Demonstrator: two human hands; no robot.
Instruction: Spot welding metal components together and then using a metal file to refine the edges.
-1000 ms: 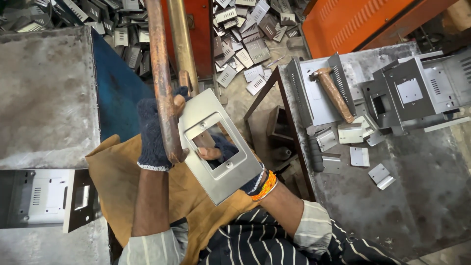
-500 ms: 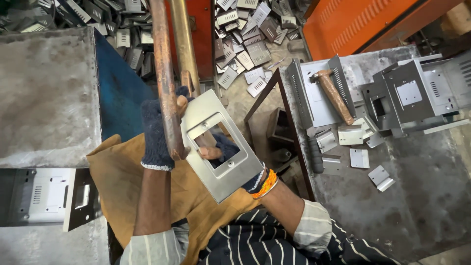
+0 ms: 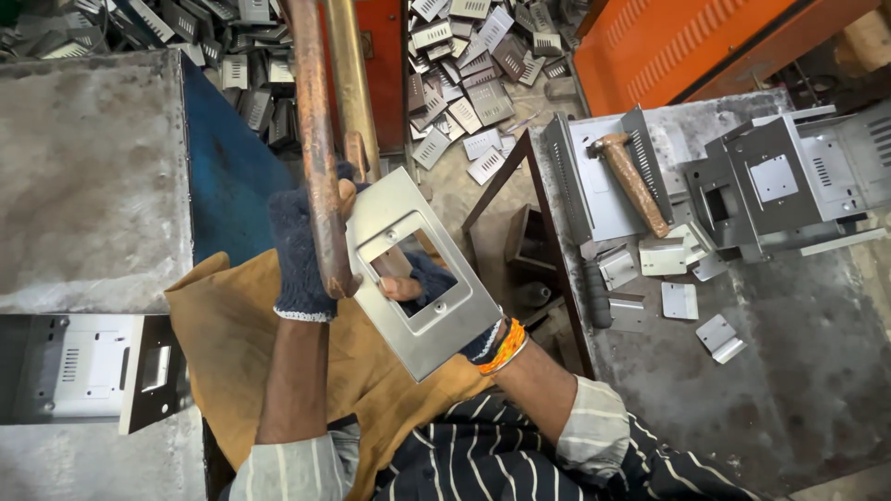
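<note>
My right hand lies mostly behind the metal plate; I see only fingers through its window. The rusty rod and brass rod run off the top edge. The grey housing is cut at the right edge. Piled stampings are too small to distinguish.

left hand gripping rusty lever, right hand holding metal panel

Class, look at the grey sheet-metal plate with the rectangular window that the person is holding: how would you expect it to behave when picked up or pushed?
The plate looks thin and flat, so probably light for its size. Its bent edges and pressed frame suggest it stays stiff rather than flopping. The smooth surface may slip, and the cut edges may be sharp, which fits the gloved left hand and right hand behind the window.
</note>
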